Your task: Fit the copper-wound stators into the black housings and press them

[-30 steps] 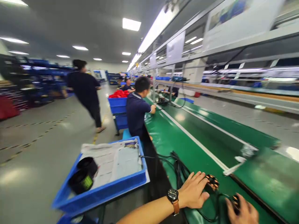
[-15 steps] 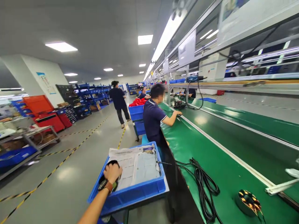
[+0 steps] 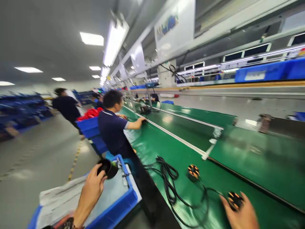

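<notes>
— Black, round and shallow, that housing [image 3: 107, 168] in the left hand [image 3: 91, 190]: the grip is fingertips pinching its near rim, held above the blue bin [image 3: 114, 211] with the paper lining [image 3: 62, 198].

— And the right hand [image 3: 240, 213]?

— Down on the green surface [image 3: 166, 149], fingers curled over a dark wound coil with orange windings [image 3: 235, 200]. It looks closed on it, though the blur keeps me from saying how firmly. A second coil [image 3: 193, 171] lies apart, further up the surface.

— What worries you?

— Leads. A black cable bundle [image 3: 168, 178] loops between the two coils, and a strand seems to run to the one under the right hand. Lift that coil fast and I'd guess the cable snags and drags the other coil along.

— The housing?

— Pinched by the rim only. A bump on the bin's edge could tip it out of the fingers. And a co-worker in a dark shirt [image 3: 111, 130] sits just beyond the bin, close to any swing.
</notes>
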Demonstrator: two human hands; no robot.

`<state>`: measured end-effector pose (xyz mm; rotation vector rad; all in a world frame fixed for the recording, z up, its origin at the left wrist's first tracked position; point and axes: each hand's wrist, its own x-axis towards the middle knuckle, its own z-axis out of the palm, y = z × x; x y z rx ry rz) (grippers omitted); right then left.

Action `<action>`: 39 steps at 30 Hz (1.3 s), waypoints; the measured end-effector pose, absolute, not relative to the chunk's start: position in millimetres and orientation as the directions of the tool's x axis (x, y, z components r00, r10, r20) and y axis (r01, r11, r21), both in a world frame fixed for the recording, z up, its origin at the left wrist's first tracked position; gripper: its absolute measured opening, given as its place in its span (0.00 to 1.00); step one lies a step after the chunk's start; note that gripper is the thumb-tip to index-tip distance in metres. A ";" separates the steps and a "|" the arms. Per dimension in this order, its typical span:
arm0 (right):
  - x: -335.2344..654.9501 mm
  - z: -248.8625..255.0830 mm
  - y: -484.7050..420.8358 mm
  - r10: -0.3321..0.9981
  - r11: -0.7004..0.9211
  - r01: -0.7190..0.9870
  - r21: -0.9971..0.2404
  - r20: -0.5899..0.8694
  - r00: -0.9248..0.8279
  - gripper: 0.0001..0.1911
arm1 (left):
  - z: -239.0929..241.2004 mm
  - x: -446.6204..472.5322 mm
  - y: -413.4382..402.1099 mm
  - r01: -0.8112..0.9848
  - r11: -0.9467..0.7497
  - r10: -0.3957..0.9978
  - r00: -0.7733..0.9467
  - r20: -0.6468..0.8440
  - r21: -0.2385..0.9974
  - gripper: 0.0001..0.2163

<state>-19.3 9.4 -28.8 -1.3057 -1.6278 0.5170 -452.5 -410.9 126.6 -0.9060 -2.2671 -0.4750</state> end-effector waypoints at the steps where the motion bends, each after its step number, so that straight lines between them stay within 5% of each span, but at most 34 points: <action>1: -16.8 -25.0 5.3 0.936 0.284 0.502 -0.817 0.349 0.038 0.52 | 132.5 -438.5 -377.7 0.800 0.588 0.534 -0.497 0.684 0.123 0.15; 5: -8.1 -12.6 -15.1 0.958 0.198 0.342 -0.919 0.255 0.131 0.50 | 146.2 -353.4 -242.6 0.962 0.118 0.728 -0.252 0.637 0.246 0.12; 9: 13.9 6.6 -60.9 0.896 0.335 0.210 -0.919 0.379 0.231 0.42 | 143.4 -257.0 -146.1 0.900 -0.252 0.843 0.024 0.538 0.355 0.13; 15: 57.8 63.1 -124.7 0.647 0.715 0.317 -0.623 0.761 0.037 0.30 | 127.0 -174.0 -68.1 0.762 -0.486 0.864 0.348 0.364 0.428 0.15; 20: 65.0 98.2 -115.7 0.559 0.813 0.251 -0.525 0.825 -0.087 0.30 | 104.4 -159.2 -54.5 0.673 -0.525 0.846 0.482 0.230 0.521 0.15; 25: 57.4 99.6 -73.9 0.764 0.640 0.236 -0.731 0.636 -0.105 0.29 | 99.8 -183.2 -79.2 0.615 -0.408 0.910 0.219 0.351 0.675 0.22; 29: 43.1 101.2 -35.6 0.870 0.493 0.194 -0.848 0.480 -0.114 0.32 | 95.1 -199.1 -115.2 0.573 -0.211 0.974 0.190 0.122 0.792 0.21; 35: 30.6 89.1 -12.4 0.890 0.418 0.204 -0.885 0.354 -0.286 0.34 | 68.5 -211.6 -149.1 0.715 -0.035 0.998 0.062 -0.014 0.698 0.13; 39: 32.7 79.3 -10.6 0.893 0.412 0.204 -0.888 0.348 -0.285 0.34 | 59.7 -213.1 -153.0 0.722 -0.086 0.996 0.049 0.073 0.687 0.16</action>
